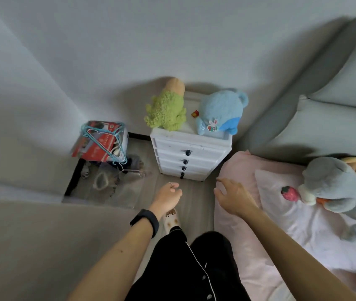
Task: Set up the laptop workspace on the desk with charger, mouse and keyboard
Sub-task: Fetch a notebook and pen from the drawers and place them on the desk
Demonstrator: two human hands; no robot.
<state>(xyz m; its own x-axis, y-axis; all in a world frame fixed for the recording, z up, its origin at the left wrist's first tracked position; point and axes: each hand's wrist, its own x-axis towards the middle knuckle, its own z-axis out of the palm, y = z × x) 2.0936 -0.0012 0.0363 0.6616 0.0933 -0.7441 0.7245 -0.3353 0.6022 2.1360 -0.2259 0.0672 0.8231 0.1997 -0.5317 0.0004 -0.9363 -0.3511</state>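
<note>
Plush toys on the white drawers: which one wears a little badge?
The blue bear; its badge shows a rabbit. The green woolly toy beside it has none.

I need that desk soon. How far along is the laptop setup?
Nothing looks done: no laptop, charger, mouse, keyboard or desk is in view. In hand: nothing; the left hand and right hand are empty, in front of a white drawer unit beside the bed. The whole setup is left.

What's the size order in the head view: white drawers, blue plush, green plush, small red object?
1. white drawers
2. blue plush and green plush: about alike, not ranked
3. small red object
</note>
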